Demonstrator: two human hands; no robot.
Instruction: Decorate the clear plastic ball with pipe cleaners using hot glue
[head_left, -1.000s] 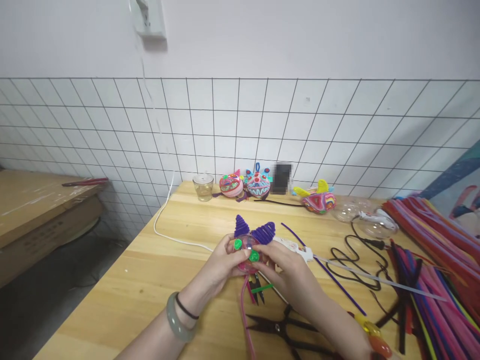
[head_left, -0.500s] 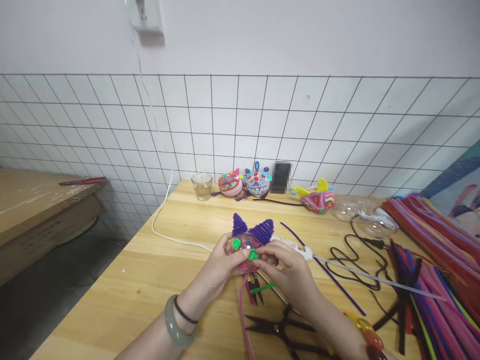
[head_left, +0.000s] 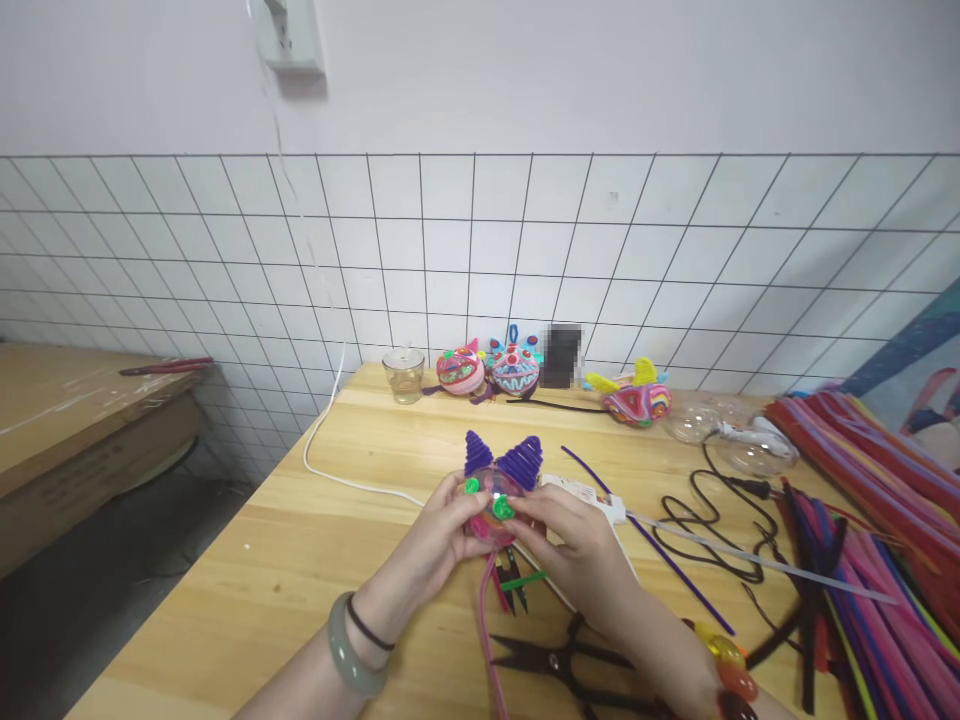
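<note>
My left hand [head_left: 433, 527] is closed round a clear ball [head_left: 486, 533] with pink on its lower part. Two purple pipe-cleaner ears [head_left: 522, 464] rise from its top. A small green coil [head_left: 472, 486] sits on its left side. With thumb and fingertips, my right hand [head_left: 585, 548] pinches a second green pipe-cleaner coil [head_left: 502, 508] against the ball's front. A pink pipe cleaner [head_left: 486, 610] trails below the ball. Under my hands lie black thread snips [head_left: 512, 592], a short green pipe cleaner [head_left: 525, 579] and black scissors [head_left: 553, 661].
A white glue gun [head_left: 613, 508] with a long glue stick lies behind my right hand, beside a purple pipe cleaner [head_left: 679, 570]. Pipe-cleaner bundles [head_left: 862, 570] and a black cord [head_left: 694, 520] are at right. Decorated balls [head_left: 514, 370] and a glass cup [head_left: 405, 376] stand by the wall.
The right hand and the green coil have shifted slightly left on the ball. The ball and its ears have turned a little; both hands keep their hold.
</note>
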